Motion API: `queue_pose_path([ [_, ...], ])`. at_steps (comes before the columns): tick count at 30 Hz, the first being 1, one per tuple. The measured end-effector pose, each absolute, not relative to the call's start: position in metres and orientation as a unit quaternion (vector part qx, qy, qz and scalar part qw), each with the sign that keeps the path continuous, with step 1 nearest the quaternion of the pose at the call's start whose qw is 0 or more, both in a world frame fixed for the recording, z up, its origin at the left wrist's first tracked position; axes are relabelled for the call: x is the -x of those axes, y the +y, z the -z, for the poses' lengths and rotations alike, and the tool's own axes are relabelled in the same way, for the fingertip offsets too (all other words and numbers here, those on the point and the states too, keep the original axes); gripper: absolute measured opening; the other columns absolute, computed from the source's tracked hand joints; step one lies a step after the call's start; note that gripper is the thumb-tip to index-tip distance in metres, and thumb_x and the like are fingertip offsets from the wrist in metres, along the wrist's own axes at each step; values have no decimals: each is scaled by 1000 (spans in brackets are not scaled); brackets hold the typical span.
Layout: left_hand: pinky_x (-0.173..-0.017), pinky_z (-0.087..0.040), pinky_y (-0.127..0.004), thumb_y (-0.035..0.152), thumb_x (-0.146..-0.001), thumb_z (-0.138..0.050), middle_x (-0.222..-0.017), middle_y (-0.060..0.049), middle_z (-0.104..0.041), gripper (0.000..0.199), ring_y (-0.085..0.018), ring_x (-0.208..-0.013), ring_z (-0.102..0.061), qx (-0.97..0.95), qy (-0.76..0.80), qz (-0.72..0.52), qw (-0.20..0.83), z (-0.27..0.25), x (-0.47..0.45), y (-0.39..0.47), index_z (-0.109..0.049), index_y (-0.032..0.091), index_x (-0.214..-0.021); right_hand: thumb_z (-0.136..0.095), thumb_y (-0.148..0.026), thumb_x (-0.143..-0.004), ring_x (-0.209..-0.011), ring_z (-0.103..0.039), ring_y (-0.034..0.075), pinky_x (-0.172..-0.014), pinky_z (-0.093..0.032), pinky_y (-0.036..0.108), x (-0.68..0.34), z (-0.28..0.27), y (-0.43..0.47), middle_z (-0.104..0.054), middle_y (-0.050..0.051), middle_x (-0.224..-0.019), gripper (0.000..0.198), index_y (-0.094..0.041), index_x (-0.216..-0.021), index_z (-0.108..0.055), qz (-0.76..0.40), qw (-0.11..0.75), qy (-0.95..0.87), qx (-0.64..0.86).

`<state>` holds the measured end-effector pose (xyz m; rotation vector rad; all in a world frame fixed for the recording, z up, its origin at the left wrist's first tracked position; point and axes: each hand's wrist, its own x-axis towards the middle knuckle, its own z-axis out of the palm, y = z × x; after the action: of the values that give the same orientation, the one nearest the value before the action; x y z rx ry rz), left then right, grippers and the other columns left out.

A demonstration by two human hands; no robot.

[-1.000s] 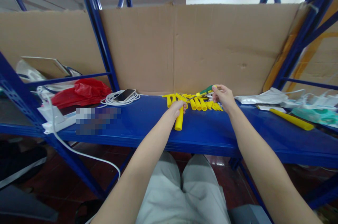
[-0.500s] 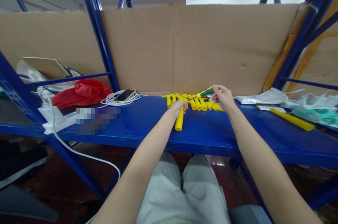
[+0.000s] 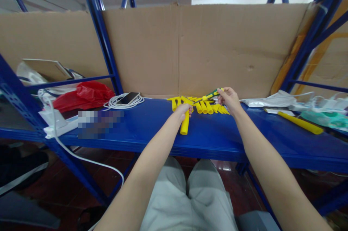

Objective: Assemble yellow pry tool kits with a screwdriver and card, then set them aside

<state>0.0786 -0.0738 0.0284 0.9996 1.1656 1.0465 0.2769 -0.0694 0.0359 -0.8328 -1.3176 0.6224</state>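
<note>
My left hand (image 3: pixel 185 111) is closed around a yellow tube-shaped part (image 3: pixel 184 126), whose lower end sticks out toward me. In my right hand (image 3: pixel 228 98) is a screwdriver (image 3: pixel 209 95) with a green and yellow handle, held by the fingertips. Its shaft slants down and left, and the tip reaches the yellow part beside my left hand; the exact contact is too small to make out. Behind and beside the hands, several more yellow tube-shaped pieces (image 3: pixel 203 107) lie in a row on the blue shelf (image 3: pixel 152 126).
To the left lie a phone (image 3: pixel 129 98) on a coiled white cable (image 3: pixel 114 103), a red plastic bag (image 3: pixel 84 95) and a white power strip (image 3: pixel 63 127). On the right are a yellow rod (image 3: pixel 300 123) and plastic packets (image 3: pixel 269 99). A cardboard panel (image 3: pixel 217 49) stands behind.
The screwdriver handle has turned slightly in my right hand, and the fingers have shifted on it. My left hand and the yellow part stay in place.
</note>
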Motion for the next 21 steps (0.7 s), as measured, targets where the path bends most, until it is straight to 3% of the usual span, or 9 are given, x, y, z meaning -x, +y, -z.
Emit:
queue_pose_path([
  [7,-39,-27,-17,0,-75,-50,-44,7,-38,19,-6,-36,-33,-429,507,-455,593,-24,-80,-68,-47,18,-71,-73,-68,-62,-36,-44,9,-37,-34,22,-278,-35,-69,-53,-7,-46,56,-23,-91,-57,-253,665,-591,380],
  [13,-41,-28,-18,-1,-75,-49,-44,6,-38,22,-5,-36,-34,-429,513,-462,583,-22,-80,-66,-44,18,-65,-75,-63,-66,-42,-52,10,-40,-37,21,-282,-35,-69,-60,-4,-54,53,-22,-95,-59,-319,641,-617,328],
  [21,-40,-28,-18,0,-78,-49,-41,6,-37,26,-5,-35,-31,-429,514,-458,586,-23,-80,-67,-42,19,-61,-78,-62,-62,-39,-47,7,-39,-35,19,-280,-34,-70,-55,-7,-50,50,-22,-80,-53,-293,655,-607,341],
])
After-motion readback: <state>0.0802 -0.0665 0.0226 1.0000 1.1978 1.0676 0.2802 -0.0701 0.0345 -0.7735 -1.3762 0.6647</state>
